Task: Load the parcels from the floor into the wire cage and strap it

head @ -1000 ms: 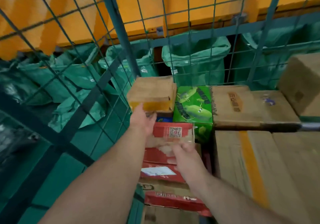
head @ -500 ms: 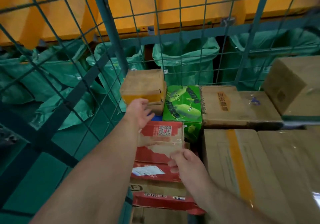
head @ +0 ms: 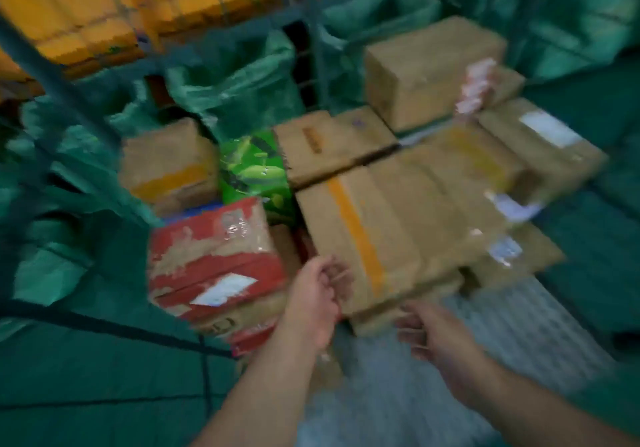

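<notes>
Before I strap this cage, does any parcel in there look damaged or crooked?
The red box at front left looks scuffed, with its red print torn away in patches. The top brown box at the back sits skewed to the stack. The frame is blurred.

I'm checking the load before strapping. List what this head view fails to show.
- Print on the white label of the red box: smeared by motion blur.
- Left hand and right hand: blur hides whether they hold anything.
- Parcels under the large yellow-taped box: covered by it.
- Cage wire: blurred, its mesh lost.
- Any strap: none discernible.
</notes>
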Available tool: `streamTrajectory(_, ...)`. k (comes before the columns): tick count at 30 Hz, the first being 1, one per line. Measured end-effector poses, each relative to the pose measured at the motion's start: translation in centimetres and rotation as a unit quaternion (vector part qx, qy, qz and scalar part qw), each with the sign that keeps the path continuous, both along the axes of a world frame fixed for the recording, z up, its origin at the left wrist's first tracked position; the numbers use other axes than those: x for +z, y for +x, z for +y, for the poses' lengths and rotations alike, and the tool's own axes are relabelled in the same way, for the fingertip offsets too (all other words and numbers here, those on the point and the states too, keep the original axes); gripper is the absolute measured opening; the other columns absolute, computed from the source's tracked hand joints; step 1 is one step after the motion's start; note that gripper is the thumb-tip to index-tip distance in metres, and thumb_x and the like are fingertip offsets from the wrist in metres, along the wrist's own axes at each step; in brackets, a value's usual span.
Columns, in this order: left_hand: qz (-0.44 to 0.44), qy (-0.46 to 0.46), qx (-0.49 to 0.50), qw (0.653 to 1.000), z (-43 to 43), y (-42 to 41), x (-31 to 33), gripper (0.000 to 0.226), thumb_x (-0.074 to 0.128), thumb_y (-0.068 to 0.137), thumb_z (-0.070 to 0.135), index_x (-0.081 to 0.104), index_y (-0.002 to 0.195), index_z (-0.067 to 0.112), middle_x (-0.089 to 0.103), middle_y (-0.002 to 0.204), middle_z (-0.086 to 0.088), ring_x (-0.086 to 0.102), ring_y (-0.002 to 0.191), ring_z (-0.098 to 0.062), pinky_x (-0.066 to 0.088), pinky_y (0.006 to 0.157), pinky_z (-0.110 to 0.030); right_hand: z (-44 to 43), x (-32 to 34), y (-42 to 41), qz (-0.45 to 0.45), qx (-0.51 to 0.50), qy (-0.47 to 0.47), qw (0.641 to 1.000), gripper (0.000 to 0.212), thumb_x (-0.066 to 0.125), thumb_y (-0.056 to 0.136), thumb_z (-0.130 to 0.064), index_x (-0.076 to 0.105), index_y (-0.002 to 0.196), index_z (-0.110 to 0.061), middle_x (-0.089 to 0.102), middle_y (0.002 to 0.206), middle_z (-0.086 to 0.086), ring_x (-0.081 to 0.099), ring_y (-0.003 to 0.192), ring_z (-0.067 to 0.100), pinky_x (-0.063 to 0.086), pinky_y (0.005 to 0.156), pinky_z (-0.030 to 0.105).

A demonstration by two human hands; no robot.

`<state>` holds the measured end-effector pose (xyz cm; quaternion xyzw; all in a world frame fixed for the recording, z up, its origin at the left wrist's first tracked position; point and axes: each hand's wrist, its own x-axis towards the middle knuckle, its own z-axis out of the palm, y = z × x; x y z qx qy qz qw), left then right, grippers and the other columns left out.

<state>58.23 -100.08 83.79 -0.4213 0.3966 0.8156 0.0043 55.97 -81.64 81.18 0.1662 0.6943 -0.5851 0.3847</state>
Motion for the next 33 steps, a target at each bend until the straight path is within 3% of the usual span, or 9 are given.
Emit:
streamTrajectory(3,-0.036,0.039,-0.134,0.989,13.0,3.5,-2.9,0.018,0.048,0.102,0.019,0.065,0.095,0.016,0.069,0.078,-0.001,0.064,0.069,-0.017,0.041,0.060,-0.028,10.3,-2.0,3.6,-0.063,-0.128,0.022,0.990,0.022,0.053,0.101,-0.031,0.067,0.109,-0.016,0.075,0.095,0.006,0.064,0.082,0.021,0.043,0.071,0.032)
streamTrajectory(6,-0.088,0.027,-0.275,0.957,22.7,6.6,-4.6,0.015,0.049,0.102,0.021,0.063,0.100,0.018,0.068,0.084,0.000,0.064,0.066,-0.013,0.042,0.058,-0.026,20.4,-2.9,8.6,-0.093,-0.251,0.027,0.963,0.025,0.052,0.100,-0.033,0.066,0.110,-0.015,0.072,0.096,0.006,0.061,0.079,0.020,0.042,0.073,0.034)
streamTrajectory(9,-0.114,-0.040,-0.411,0.904,30.4,8.2,-4.7,0.013,0.052,0.102,0.021,0.065,0.100,0.019,0.068,0.086,0.000,0.062,0.065,-0.012,0.041,0.060,-0.027,30.5,-2.3,15.2,-0.092,-0.349,0.028,0.932,0.022,0.051,0.100,-0.035,0.065,0.106,-0.020,0.072,0.087,0.000,0.060,0.076,0.017,0.038,0.071,0.033)
streamTrajectory(13,-0.076,-0.127,-0.539,0.829,42.2,9.4,-4.1,0.012,0.054,0.101,0.022,0.066,0.100,0.019,0.070,0.084,0.002,0.062,0.069,-0.013,0.040,0.063,-0.028,43.4,-0.8,23.9,-0.069,-0.444,0.044,0.892,0.023,0.053,0.100,-0.039,0.068,0.107,-0.023,0.074,0.084,-0.004,0.065,0.077,0.015,0.042,0.078,0.035)
streamTrajectory(17,-0.034,-0.159,-0.633,0.757,54.4,13.3,-3.5,0.010,0.058,0.099,0.022,0.067,0.102,0.019,0.072,0.087,0.001,0.065,0.071,-0.013,0.045,0.063,-0.027,53.6,-0.2,32.0,-0.077,-0.554,0.029,0.828,0.024,0.050,0.102,-0.039,0.067,0.106,-0.023,0.072,0.089,-0.003,0.063,0.082,0.016,0.042,0.075,0.034)
streamTrajectory(18,-0.021,-0.161,-0.672,0.723,59.5,15.7,-3.4,0.011,0.058,0.099,0.023,0.067,0.102,0.019,0.072,0.090,0.000,0.066,0.073,-0.014,0.046,0.064,-0.027,57.3,0.0,35.5,-0.077,-0.595,0.021,0.799,0.024,0.050,0.102,-0.039,0.067,0.106,-0.023,0.072,0.090,-0.003,0.063,0.084,0.017,0.042,0.074,0.033)
streamTrajectory(25,-0.005,-0.178,-0.825,0.536,79.4,28.4,-3.3,0.017,0.057,0.100,0.022,0.069,0.107,0.013,0.073,0.095,-0.004,0.067,0.080,-0.020,0.047,0.067,-0.030,70.5,-0.9,50.7,-0.075,-0.737,0.006,0.672,0.028,0.049,0.102,-0.040,0.066,0.109,-0.020,0.072,0.100,0.001,0.063,0.085,0.019,0.043,0.079,0.035)
streamTrajectory(29,0.002,-0.182,-0.853,0.489,86.7,32.4,-2.5,0.021,0.057,0.100,0.022,0.068,0.113,0.010,0.074,0.097,-0.005,0.068,0.081,-0.020,0.048,0.070,-0.032,76.1,-0.4,56.1,-0.082,-0.766,0.026,0.637,0.029,0.047,0.102,-0.041,0.066,0.112,-0.021,0.073,0.108,0.001,0.066,0.093,0.020,0.047,0.085,0.036)
streamTrajectory(33,-0.008,-0.199,-0.872,0.446,92.8,33.7,-3.3,0.022,0.057,0.100,0.021,0.068,0.115,0.009,0.074,0.099,-0.007,0.068,0.083,-0.022,0.049,0.074,-0.035,80.5,-1.5,58.2,-0.090,-0.793,0.012,0.602,0.030,0.047,0.102,-0.042,0.066,0.113,-0.022,0.072,0.109,0.001,0.067,0.098,0.020,0.047,0.081,0.035)
